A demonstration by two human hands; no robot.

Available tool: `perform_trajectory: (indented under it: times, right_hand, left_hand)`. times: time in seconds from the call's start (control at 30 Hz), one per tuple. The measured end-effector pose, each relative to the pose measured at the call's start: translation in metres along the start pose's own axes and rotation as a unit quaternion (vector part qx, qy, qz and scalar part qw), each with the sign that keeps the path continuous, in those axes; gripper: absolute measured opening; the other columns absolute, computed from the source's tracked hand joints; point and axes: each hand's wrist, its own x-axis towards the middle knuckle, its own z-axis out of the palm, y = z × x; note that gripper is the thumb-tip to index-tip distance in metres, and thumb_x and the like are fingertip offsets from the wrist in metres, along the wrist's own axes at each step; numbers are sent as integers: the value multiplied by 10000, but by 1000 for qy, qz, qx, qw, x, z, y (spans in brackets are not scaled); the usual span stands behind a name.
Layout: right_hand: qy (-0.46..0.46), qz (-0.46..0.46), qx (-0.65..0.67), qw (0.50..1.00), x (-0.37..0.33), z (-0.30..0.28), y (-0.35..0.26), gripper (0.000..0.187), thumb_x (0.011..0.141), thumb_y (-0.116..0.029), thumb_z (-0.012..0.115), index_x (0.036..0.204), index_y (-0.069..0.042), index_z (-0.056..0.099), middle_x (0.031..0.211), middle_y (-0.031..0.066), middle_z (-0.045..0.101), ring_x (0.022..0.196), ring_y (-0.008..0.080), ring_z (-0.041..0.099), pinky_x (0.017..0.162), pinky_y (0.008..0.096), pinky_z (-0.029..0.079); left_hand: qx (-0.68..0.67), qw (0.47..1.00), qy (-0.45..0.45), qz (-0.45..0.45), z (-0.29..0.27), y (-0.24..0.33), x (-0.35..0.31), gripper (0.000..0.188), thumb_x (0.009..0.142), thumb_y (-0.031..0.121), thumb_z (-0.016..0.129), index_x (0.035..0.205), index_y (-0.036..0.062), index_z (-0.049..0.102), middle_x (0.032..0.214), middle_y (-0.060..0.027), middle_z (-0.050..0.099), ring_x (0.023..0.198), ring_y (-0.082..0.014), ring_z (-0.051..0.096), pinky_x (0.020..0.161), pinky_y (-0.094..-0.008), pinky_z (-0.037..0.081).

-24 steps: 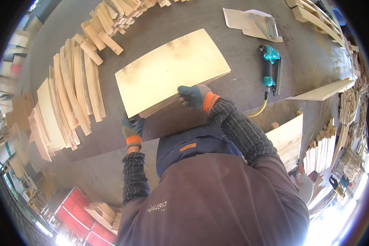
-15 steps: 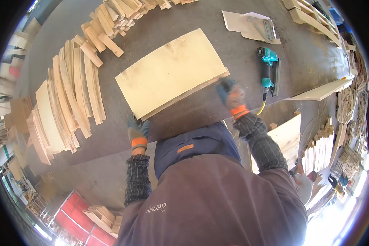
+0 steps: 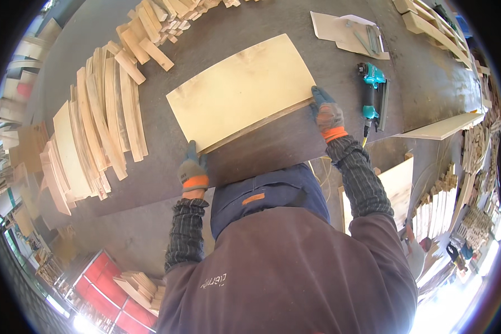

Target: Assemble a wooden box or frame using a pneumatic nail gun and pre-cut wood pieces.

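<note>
Pale board (image 3: 242, 89) is lying on the dark desk (image 3: 273, 146), in front of the person and slightly skewed, right end farther out. A browner wood strip (image 3: 256, 126) is showing along and just under its near long edge

Left grip (image 3: 193, 170), gloved blue-grey with an orange cuff, is touching the board's near left corner. One finger is pointing up at the corner, another is standing apart from it. Can't tell if it's clamping anything

Right grip (image 3: 328, 114), same glove type, is sitting at the near right corner, fingers resting against the board. Underside is hiding, so can't tell if it's pinching or only pressing

Teal and black nail gun (image 3: 371, 94) is lying to the right, near the right grip but apart from it, yellow hose (image 3: 365, 141) running off its lower end. Beyond it, grey nail strips (image 3: 374, 39) are lying on a cardboard sheet (image 3: 329, 26)

Curved wood slats (image 3: 97, 119) are lying side by side at left; short wood blocks (image 3: 150, 28) are piling up at the far left side

Markings: pale lettering is showing on the brown top (image 3: 300, 267), running upside down to this view. Small lettering is also showing on the gun's teal body, too small to read surely. Orange tag (image 3: 254, 199) is sitting on the navy cloth (image 3: 286, 192) at the waist, any text blurring out
</note>
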Motion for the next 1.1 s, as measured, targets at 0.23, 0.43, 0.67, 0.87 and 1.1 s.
perform_trajectory:
  times: [0.23, 0.43, 0.67, 0.87, 1.1]
  right_hand:
    - [24, -25, 84, 996, -13, 2, 12, 349, 1040, -164, 527, 1359, -108, 658, 1309, 174, 695, 1156, 368, 685, 1022, 393, 545]
    - [34, -48, -6, 998, -31, -8, 8, 314, 1033, -149, 552, 1309, -109, 696, 1227, 168, 733, 1107, 356, 708, 988, 389, 561]
    - [87, -24, 16, 996, -47, 13, 24, 339, 951, -94, 612, 1274, -98, 717, 1244, 153, 736, 1101, 347, 720, 976, 385, 573]
    - [105, -32, 25, 994, -48, 14, 26, 321, 939, -64, 609, 1232, -93, 737, 1220, 156, 743, 1093, 340, 725, 977, 387, 575]
    - [73, 5, -3, 997, -49, 22, 32, 285, 943, -72, 609, 1190, -101, 747, 1191, 151, 751, 1089, 335, 726, 970, 395, 574]
  left_hand:
    - [-10, 998, 46, 45, -1, -14, 7, 501, 974, 262, 668, 1451, 143, 567, 1029, -269, 730, 831, -476, 706, 710, -533, 553]
    - [-14, 993, 81, 89, -6, -13, 22, 475, 973, 247, 662, 1428, 136, 583, 1010, -258, 734, 831, -467, 706, 703, -534, 550]
    - [87, 991, 37, 95, -10, -8, 27, 447, 974, 257, 645, 1394, 111, 598, 1008, -235, 740, 823, -442, 717, 694, -527, 568]
    - [82, 988, 55, 122, -4, -17, 24, 441, 970, 267, 650, 1378, 106, 608, 1024, -218, 743, 817, -422, 724, 681, -519, 573]
    - [53, 982, 81, 163, -5, -21, 28, 425, 967, 249, 660, 1359, 93, 619, 1050, -213, 740, 821, -424, 720, 700, -509, 577]
